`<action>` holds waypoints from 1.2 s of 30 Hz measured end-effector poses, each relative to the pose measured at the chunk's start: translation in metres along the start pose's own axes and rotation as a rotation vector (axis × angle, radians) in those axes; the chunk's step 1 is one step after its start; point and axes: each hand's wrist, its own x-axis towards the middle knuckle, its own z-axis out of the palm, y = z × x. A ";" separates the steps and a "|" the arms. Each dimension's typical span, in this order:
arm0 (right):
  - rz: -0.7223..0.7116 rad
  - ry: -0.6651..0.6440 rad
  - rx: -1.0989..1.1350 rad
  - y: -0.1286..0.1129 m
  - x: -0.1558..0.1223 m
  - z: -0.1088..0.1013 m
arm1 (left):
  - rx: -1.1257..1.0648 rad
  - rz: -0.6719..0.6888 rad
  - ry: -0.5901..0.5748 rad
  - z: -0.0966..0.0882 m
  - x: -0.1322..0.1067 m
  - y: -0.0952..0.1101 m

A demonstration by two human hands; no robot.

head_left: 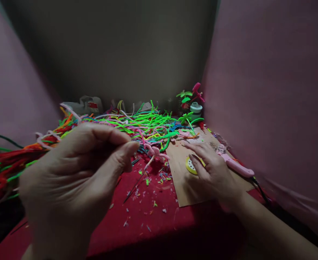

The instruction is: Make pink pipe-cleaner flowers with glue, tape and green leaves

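My left hand (77,180) is raised close to the camera, thumb and forefinger pinched together; whatever lies between the fingertips is too small or hidden to make out. Just beyond those tips is a pink fuzzy flower (155,151) with a thin dark stem slanting down to the left; I cannot tell if it touches the fingers. My right hand (215,169) reaches over a brown board (182,184), thumb and fingers apart. Its thumb overlaps a yellow-rimmed roll (190,166) with a white, holed centre. Whether it touches the roll is unclear.
Pipe cleaners (148,122) in many colours are heaped at the back and left. A pink glue gun (239,167) lies right of the board, its cord trailing. Fuzzy scraps (147,182) litter the red cloth (137,231). A lidded jar (196,110) and green fuzzy leaves (185,118) stand behind.
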 end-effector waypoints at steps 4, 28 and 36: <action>0.112 -0.316 0.578 -0.059 0.011 0.020 | 0.237 0.244 -0.125 0.006 -0.002 -0.007; 0.611 -0.251 0.861 -0.003 0.022 0.053 | 0.460 -0.348 -0.846 0.020 0.020 -0.124; 0.735 -0.223 0.858 0.005 0.008 0.064 | 0.096 -0.587 -0.687 0.025 0.014 -0.118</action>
